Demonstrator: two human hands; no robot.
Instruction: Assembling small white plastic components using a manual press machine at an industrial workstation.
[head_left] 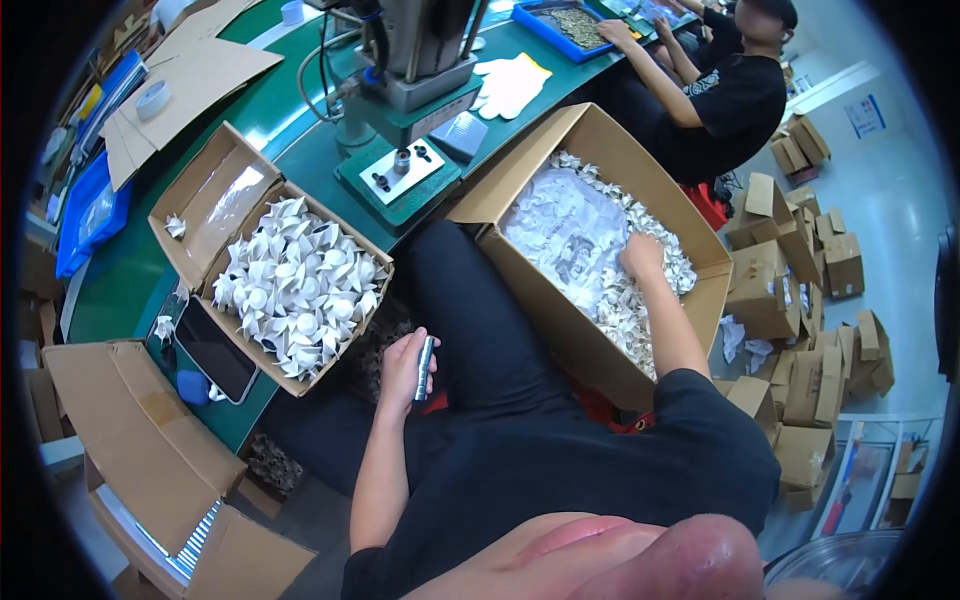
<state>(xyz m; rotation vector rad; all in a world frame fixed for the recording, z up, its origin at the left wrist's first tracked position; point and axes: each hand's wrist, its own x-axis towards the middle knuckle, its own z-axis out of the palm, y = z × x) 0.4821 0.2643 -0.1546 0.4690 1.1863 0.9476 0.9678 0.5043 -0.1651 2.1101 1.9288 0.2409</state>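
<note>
Head view shows the two hands well apart. The left hand (408,368) is closed around a shiny metal rod (424,368), which seems built from short stacked segments. The right hand (642,255) reaches into the large carton (540,300), among pale pointed pieces (617,325); its fingertips are hidden, so I cannot tell if it grips one. Just to the left of the right hand lies crumpled clear plastic (570,220).

Ahead and left of the left hand stands the small carton (190,205), heaped with white star-shaped pieces (300,285). Ahead of both hands, between them, is the bench press (430,95).

If the left fingers loosen, the rod might slide out or, if segments are separate, come apart and drop below the hand. A bump from the left hand could spill the heap, and the plastic may catch the right fingers.

The rod's long axis runs away from the body, its far end leaning slightly rightward.
</note>
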